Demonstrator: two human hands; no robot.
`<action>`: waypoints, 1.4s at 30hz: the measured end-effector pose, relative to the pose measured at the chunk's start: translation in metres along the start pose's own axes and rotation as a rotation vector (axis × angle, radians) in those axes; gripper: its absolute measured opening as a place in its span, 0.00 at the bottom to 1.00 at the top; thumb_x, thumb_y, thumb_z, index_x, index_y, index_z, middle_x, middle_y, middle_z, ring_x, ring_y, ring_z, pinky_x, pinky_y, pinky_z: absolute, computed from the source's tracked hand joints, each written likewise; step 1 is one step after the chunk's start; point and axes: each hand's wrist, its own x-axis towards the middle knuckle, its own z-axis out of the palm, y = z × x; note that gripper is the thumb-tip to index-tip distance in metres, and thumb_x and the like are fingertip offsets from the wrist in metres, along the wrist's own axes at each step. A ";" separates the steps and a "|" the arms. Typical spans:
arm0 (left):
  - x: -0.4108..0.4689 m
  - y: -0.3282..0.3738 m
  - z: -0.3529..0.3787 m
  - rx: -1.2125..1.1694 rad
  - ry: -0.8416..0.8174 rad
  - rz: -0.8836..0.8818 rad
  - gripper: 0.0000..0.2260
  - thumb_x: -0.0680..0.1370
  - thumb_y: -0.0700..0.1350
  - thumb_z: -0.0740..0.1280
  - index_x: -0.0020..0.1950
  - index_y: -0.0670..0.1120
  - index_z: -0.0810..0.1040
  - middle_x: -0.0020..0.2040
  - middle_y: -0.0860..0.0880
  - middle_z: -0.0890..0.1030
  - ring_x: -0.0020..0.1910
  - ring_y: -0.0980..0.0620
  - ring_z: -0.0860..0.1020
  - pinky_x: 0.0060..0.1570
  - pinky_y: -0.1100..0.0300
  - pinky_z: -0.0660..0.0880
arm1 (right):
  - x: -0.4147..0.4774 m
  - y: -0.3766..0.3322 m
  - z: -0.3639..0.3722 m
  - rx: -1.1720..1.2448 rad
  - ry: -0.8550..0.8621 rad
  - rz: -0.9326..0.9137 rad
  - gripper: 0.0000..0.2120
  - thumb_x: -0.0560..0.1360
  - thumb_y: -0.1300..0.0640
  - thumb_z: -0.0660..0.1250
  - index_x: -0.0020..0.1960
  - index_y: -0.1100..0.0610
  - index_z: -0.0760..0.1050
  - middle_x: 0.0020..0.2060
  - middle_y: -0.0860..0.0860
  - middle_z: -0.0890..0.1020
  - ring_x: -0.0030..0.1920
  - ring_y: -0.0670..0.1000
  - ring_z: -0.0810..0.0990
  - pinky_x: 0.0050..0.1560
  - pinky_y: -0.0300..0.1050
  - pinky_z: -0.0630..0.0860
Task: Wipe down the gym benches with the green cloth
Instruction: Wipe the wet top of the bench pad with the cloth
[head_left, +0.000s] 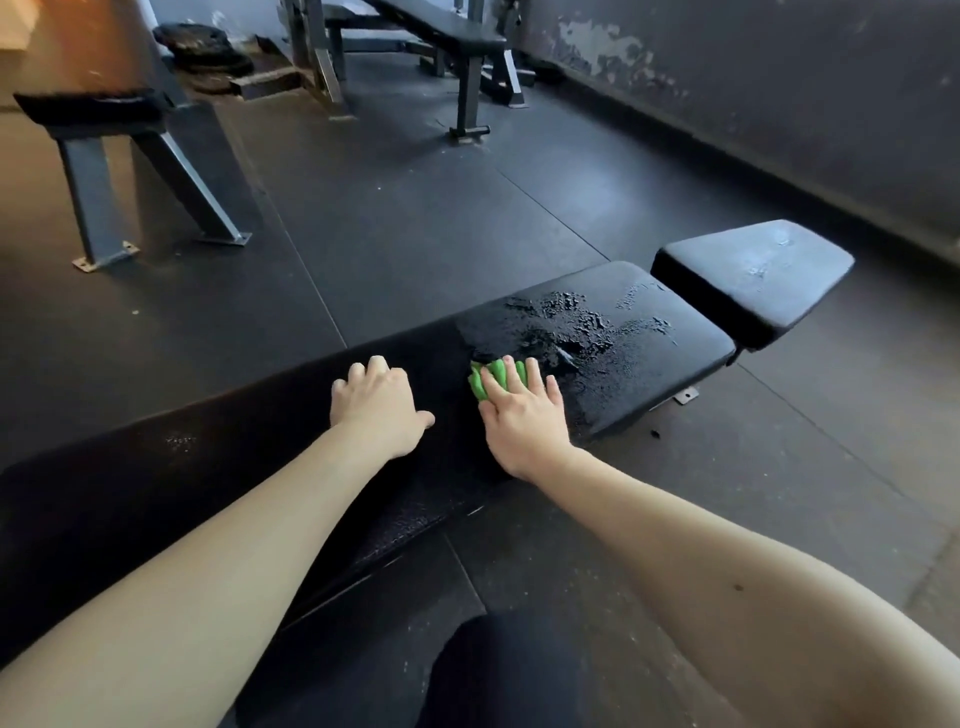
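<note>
While the green cloth (496, 376) lay bunched on the long black bench pad (613, 364), the right hand (522, 423) pressed it flat, fingers spread over it rather than closed around it. Wet streaks (576, 325) glistened just beyond the cloth. Beside it, the left hand (382, 408) rested open and empty on the pad. A smaller seat pad (753, 278) sat past the far end.
</note>
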 end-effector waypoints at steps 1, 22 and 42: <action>0.000 0.000 0.001 0.002 0.000 -0.003 0.27 0.77 0.63 0.67 0.70 0.48 0.73 0.67 0.48 0.70 0.67 0.45 0.68 0.65 0.50 0.67 | -0.008 -0.005 0.003 0.004 0.035 -0.048 0.24 0.85 0.49 0.51 0.81 0.46 0.57 0.82 0.53 0.55 0.82 0.61 0.47 0.80 0.62 0.46; 0.004 -0.002 0.000 -0.014 0.020 -0.105 0.28 0.76 0.65 0.67 0.70 0.49 0.74 0.69 0.49 0.70 0.69 0.44 0.67 0.67 0.48 0.65 | 0.002 -0.003 0.006 0.060 0.053 -0.274 0.23 0.86 0.50 0.51 0.81 0.49 0.60 0.82 0.52 0.58 0.82 0.56 0.49 0.81 0.55 0.47; 0.005 -0.005 0.003 -0.053 0.019 -0.121 0.27 0.77 0.66 0.66 0.71 0.51 0.74 0.70 0.52 0.68 0.68 0.46 0.65 0.67 0.49 0.63 | 0.122 0.010 -0.011 0.014 0.016 -0.328 0.23 0.85 0.52 0.53 0.79 0.49 0.63 0.80 0.51 0.62 0.80 0.53 0.55 0.79 0.53 0.51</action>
